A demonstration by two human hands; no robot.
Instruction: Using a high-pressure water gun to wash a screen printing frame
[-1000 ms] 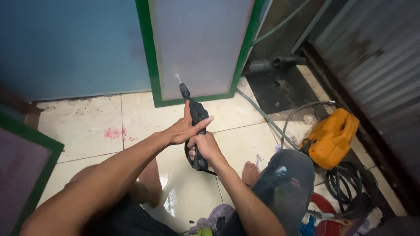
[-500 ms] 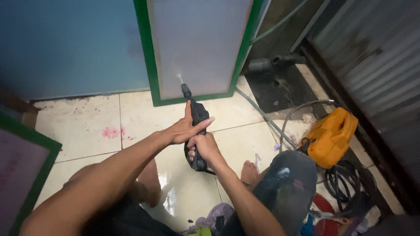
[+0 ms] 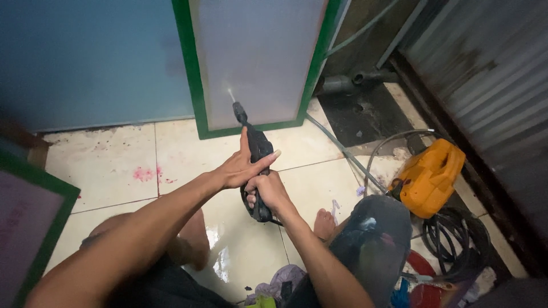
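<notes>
I hold a dark pressure-washer spray gun (image 3: 256, 149) in both hands, its short nozzle aimed up at a green-framed grey screen panel (image 3: 260, 57) leaning against the blue wall. A thin jet of water leaves the nozzle tip and hits the mesh. My right hand (image 3: 267, 193) grips the gun's handle low down. My left hand (image 3: 244, 165) cups the gun's barrel from the left, thumb raised along it. Both forearms reach in from the bottom of the view.
An orange pressure-washer unit (image 3: 429, 177) sits at right with a coiled black hose (image 3: 456, 236). Another green-framed panel (image 3: 34, 228) stands at lower left. The tiled floor (image 3: 108, 165) is wet, with pink stains. My knees and bare foot (image 3: 325, 223) are below.
The gun and both hands stay nearly still; the view has shifted slightly while the spray keeps hitting the panel.
</notes>
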